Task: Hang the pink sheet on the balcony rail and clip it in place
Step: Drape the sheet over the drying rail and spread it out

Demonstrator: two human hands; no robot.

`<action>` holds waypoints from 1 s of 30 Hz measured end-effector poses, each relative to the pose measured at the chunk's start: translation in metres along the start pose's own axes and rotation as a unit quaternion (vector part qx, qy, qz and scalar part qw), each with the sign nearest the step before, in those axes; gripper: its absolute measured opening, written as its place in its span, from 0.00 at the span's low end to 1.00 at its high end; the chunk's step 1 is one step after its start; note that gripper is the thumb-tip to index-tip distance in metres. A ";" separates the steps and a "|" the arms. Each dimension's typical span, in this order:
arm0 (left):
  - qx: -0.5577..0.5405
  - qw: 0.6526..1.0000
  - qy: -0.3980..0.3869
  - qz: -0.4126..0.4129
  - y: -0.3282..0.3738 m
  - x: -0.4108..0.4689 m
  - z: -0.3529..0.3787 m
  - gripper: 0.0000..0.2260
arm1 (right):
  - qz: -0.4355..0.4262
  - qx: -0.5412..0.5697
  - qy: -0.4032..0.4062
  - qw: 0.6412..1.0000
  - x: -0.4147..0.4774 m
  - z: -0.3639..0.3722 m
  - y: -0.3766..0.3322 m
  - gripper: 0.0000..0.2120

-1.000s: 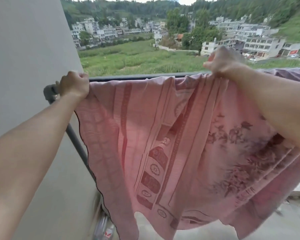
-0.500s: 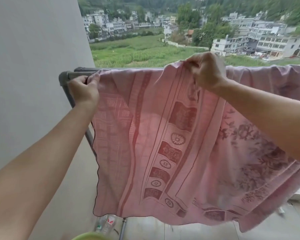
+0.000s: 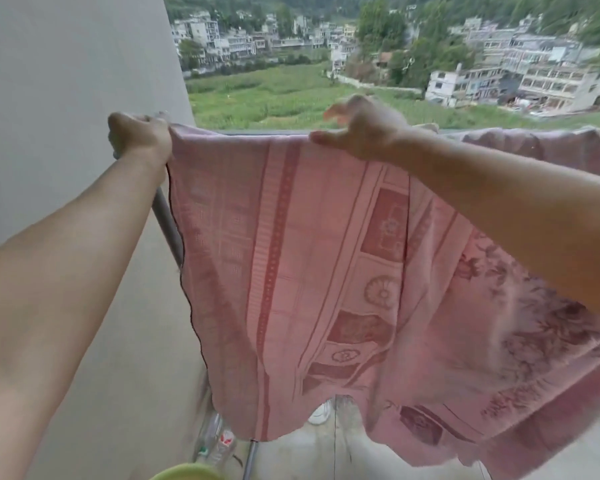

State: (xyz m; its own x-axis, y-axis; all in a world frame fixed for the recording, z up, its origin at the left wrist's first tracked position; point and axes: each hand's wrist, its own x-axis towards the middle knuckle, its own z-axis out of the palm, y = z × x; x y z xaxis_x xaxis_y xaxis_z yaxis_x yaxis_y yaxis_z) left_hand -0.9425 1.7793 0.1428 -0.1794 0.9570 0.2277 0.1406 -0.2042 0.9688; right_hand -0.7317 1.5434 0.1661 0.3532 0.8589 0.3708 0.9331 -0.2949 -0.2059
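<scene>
Left hand (image 3: 141, 138) fingers clamp sheet (image 3: 291, 254) corner to rail (image 3: 257, 132), anchoring it; right hand (image 3: 361, 131) fingers spread, empty, smoothing beside.

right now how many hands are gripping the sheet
1. The left hand grips the sheet at its corner by the wall. The right hand is open, fingers spread over the top edge on the rail.

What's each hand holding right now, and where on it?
The left hand grips the pink sheet at its top left corner, on the rail. The right hand is open above the sheet's top edge, holding nothing.
</scene>
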 end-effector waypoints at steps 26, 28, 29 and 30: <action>0.357 0.865 -0.191 0.296 0.016 -0.077 0.005 0.17 | 0.043 -0.040 0.172 0.983 -0.084 -0.001 0.085 0.25; 0.382 0.860 -0.237 0.241 0.028 -0.073 0.019 0.19 | 0.075 -0.073 0.192 0.976 -0.094 -0.008 0.098 0.23; 0.382 0.859 -0.264 0.218 0.034 -0.070 0.023 0.21 | 0.086 -0.081 0.203 0.972 -0.097 -0.012 0.105 0.20; 0.368 0.859 -0.295 0.197 0.040 -0.067 0.028 0.22 | 0.095 -0.078 0.213 0.969 -0.100 -0.017 0.111 0.18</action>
State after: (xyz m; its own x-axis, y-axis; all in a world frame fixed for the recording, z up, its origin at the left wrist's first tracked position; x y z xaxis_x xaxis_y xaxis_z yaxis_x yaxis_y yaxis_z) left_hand -0.8980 1.7131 0.1638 0.5184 0.8253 0.2239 0.6935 -0.5590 0.4545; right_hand -0.6622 1.4176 0.1211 0.4844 0.5416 0.6870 0.8358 -0.5185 -0.1805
